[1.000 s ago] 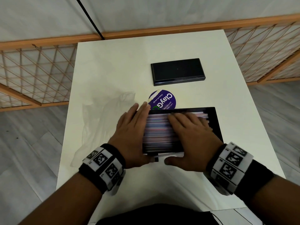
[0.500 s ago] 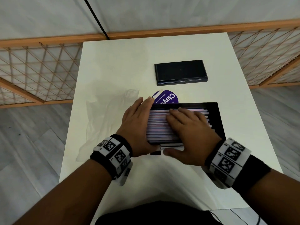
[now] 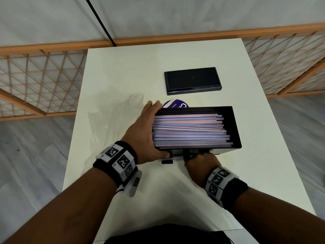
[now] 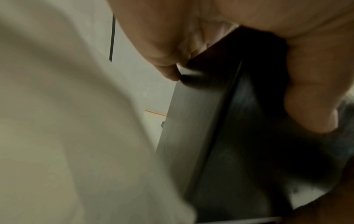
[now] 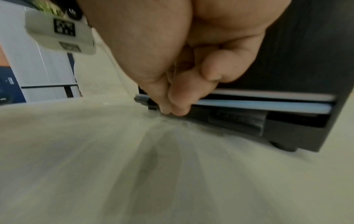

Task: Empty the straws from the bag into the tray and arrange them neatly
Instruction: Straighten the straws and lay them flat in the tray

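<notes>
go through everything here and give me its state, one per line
tray: filled, open on top
straws: lying lengthwise in the tray, right ends uneven
plastic bag: emptied, flat on the table
lid: off, lying apart behind the tray
left hand: holds tray's left end
right hand: pinches straws at tray's front slot

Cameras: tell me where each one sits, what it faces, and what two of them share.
Head: above, looking down at the table; both forearms, left hand, right hand.
Left wrist: under the palm, facing the tray end; thumb and fingers.
Right wrist: low by the table, facing the tray's front slot; curled fingers at straws.
All three views show the tray.
</notes>
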Action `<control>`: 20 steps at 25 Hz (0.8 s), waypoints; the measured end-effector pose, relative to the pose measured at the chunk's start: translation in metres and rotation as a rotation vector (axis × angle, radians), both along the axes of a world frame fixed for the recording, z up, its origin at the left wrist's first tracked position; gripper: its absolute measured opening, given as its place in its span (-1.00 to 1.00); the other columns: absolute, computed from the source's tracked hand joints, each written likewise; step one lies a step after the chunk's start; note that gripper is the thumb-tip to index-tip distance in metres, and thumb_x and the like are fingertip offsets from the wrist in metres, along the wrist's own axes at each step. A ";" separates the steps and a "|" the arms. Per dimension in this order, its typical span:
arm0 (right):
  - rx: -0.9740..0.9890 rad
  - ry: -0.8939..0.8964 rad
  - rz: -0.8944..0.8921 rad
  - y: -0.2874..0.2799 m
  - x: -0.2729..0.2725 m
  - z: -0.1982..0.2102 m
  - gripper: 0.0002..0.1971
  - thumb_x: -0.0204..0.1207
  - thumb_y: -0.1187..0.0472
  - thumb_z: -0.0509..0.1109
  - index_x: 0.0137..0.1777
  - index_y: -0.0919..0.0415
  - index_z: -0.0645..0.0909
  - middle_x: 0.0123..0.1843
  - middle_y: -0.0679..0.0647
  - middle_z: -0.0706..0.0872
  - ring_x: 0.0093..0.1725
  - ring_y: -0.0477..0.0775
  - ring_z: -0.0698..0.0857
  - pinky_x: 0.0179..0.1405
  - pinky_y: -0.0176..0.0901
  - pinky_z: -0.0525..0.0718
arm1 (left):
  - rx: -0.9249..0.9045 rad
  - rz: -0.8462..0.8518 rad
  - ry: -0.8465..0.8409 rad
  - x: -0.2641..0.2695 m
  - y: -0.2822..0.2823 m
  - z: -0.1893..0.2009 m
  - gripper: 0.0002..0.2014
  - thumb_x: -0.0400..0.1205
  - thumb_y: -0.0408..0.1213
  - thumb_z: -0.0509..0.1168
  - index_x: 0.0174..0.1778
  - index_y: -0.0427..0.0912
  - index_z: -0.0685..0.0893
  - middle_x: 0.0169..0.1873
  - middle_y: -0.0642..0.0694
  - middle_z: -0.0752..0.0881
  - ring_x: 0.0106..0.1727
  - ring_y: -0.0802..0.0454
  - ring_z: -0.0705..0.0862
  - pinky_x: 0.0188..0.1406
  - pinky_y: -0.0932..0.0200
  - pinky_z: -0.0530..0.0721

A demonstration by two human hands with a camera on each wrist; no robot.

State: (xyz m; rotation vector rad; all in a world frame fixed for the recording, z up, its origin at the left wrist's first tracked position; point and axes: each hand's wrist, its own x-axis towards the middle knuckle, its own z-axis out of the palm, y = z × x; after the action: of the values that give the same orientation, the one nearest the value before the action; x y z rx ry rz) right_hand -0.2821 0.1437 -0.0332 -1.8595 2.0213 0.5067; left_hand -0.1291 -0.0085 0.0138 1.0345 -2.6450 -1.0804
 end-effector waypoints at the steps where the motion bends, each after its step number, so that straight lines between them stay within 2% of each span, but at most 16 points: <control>1: 0.022 0.036 0.003 -0.002 0.003 -0.003 -0.72 0.41 0.27 0.32 0.07 0.25 0.77 -0.20 0.20 0.83 -0.27 0.32 0.80 -0.24 0.11 0.76 | 0.006 0.001 -0.006 0.000 0.000 0.001 0.39 0.12 0.00 0.76 0.74 0.07 -0.05 0.77 0.07 0.00 0.69 0.36 -0.20 0.63 0.24 0.11; 2: 0.021 0.081 0.000 -0.004 0.003 -0.008 -0.80 0.28 0.28 0.39 -0.14 0.25 0.80 -0.36 0.17 0.80 -0.42 0.30 0.77 -0.38 0.12 0.77 | 0.011 0.000 -0.013 0.000 -0.001 0.001 0.39 0.12 0.00 0.76 0.74 0.08 -0.05 0.77 0.07 0.00 0.68 0.37 -0.20 0.63 0.24 0.12; 4: -0.005 0.078 0.002 -0.003 0.003 -0.015 -0.91 0.10 0.30 0.47 -0.38 0.24 0.77 -0.53 0.14 0.72 -0.57 0.26 0.69 -0.52 0.10 0.73 | 0.022 -0.008 -0.026 0.000 -0.003 0.000 0.40 0.11 0.01 0.76 0.74 0.10 -0.06 0.77 0.06 0.00 0.69 0.37 -0.20 0.65 0.20 0.14; 6: -0.031 0.004 0.009 0.001 0.002 0.001 -0.91 -0.04 0.32 0.53 -0.51 0.20 0.70 -0.64 0.08 0.62 -0.69 0.22 0.62 -0.62 -0.06 0.65 | 0.035 -0.028 -0.023 0.002 -0.005 0.002 0.42 0.11 0.02 0.76 0.74 0.11 -0.09 0.77 0.06 0.00 0.72 0.32 -0.16 0.69 0.16 0.17; 8: -0.104 -0.026 0.016 0.013 -0.001 0.033 -0.82 -0.12 0.31 0.56 -0.54 0.13 0.63 -0.71 0.05 0.54 -0.76 0.19 0.55 -0.70 -0.25 0.41 | 0.065 -0.039 0.008 0.006 -0.009 0.011 0.44 0.09 0.04 0.77 0.74 0.13 -0.09 0.76 0.13 0.02 0.73 0.31 -0.04 0.69 0.25 0.17; 10: -0.293 -0.008 -0.023 0.024 -0.007 0.071 -0.77 -0.08 0.30 0.58 -0.52 0.11 0.56 -0.70 0.03 0.51 -0.76 0.20 0.52 -0.62 -0.27 0.21 | 0.127 -0.013 0.060 0.014 -0.009 0.023 0.43 0.04 0.17 0.75 0.74 0.16 -0.01 0.72 0.29 0.06 0.68 0.47 0.02 0.59 0.52 0.09; 11: -0.377 0.001 -0.061 0.025 -0.012 0.088 -0.76 -0.03 0.31 0.58 -0.51 0.11 0.54 -0.67 0.03 0.51 -0.74 0.20 0.52 -0.58 -0.26 0.18 | 0.184 0.013 0.115 0.017 -0.009 0.027 0.38 0.05 0.28 0.69 0.73 0.16 0.05 0.70 0.32 0.09 0.65 0.52 0.04 0.56 0.55 0.07; 13: -0.464 0.011 -0.098 0.012 -0.019 0.110 -0.76 0.01 0.32 0.53 -0.50 0.11 0.49 -0.65 0.03 0.51 -0.72 0.21 0.51 -0.54 -0.26 0.16 | 0.334 0.083 0.336 0.019 -0.006 0.029 0.13 0.24 0.44 0.50 0.68 0.09 0.23 0.68 0.22 0.27 0.68 0.40 0.16 0.65 0.28 0.15; 14: -0.466 -0.012 -0.094 -0.002 -0.020 0.117 -0.77 -0.01 0.31 0.51 -0.49 0.11 0.48 -0.66 0.03 0.52 -0.73 0.20 0.52 -0.54 -0.26 0.18 | 0.373 0.133 0.448 0.017 -0.004 0.026 -0.06 0.38 0.43 0.40 0.62 0.05 0.34 0.63 0.16 0.39 0.67 0.32 0.25 0.67 0.15 0.20; 16: -0.470 -0.023 -0.048 -0.029 -0.021 0.118 -0.77 0.04 0.23 0.55 -0.40 0.09 0.53 -0.59 0.04 0.61 -0.66 0.21 0.61 -0.56 -0.24 0.27 | 0.326 0.274 0.516 0.007 0.000 0.021 -0.42 0.59 0.33 0.17 0.46 0.14 0.49 0.52 0.17 0.53 0.62 0.31 0.37 0.67 0.10 0.26; 18: -0.439 -0.092 -0.088 -0.042 -0.018 0.108 -0.79 0.33 0.01 0.52 -0.18 0.08 0.59 -0.34 0.02 0.74 -0.39 0.22 0.73 -0.44 -0.15 0.41 | 0.302 0.341 0.449 -0.002 0.005 0.018 -0.59 0.67 0.20 0.05 0.39 0.22 0.53 0.55 0.16 0.51 0.64 0.33 0.32 0.67 0.21 0.21; 19: -0.395 -0.179 -0.134 -0.045 -0.020 0.102 -0.79 0.46 -0.06 0.43 -0.11 0.06 0.58 -0.25 0.00 0.75 -0.27 0.19 0.72 -0.36 -0.13 0.46 | 0.301 0.317 0.402 -0.002 0.006 0.014 -0.63 0.69 0.09 0.04 0.40 0.22 0.51 0.59 0.15 0.45 0.67 0.31 0.26 0.67 0.25 0.18; 20: -0.341 -0.290 -0.189 -0.045 -0.024 0.095 -0.78 0.53 -0.09 0.37 -0.11 0.06 0.58 -0.24 -0.03 0.72 -0.24 0.14 0.67 -0.30 -0.13 0.48 | 0.281 0.267 0.353 -0.001 0.007 0.008 -0.63 0.70 -0.03 0.04 0.43 0.20 0.49 0.61 0.15 0.38 0.69 0.28 0.20 0.66 0.31 0.14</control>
State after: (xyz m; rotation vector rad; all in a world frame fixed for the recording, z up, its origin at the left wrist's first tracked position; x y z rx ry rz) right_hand -0.3060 0.0989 0.0614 -1.7691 2.1469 -0.1620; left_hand -0.1299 -0.0017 0.0223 1.0852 -2.0578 -1.4424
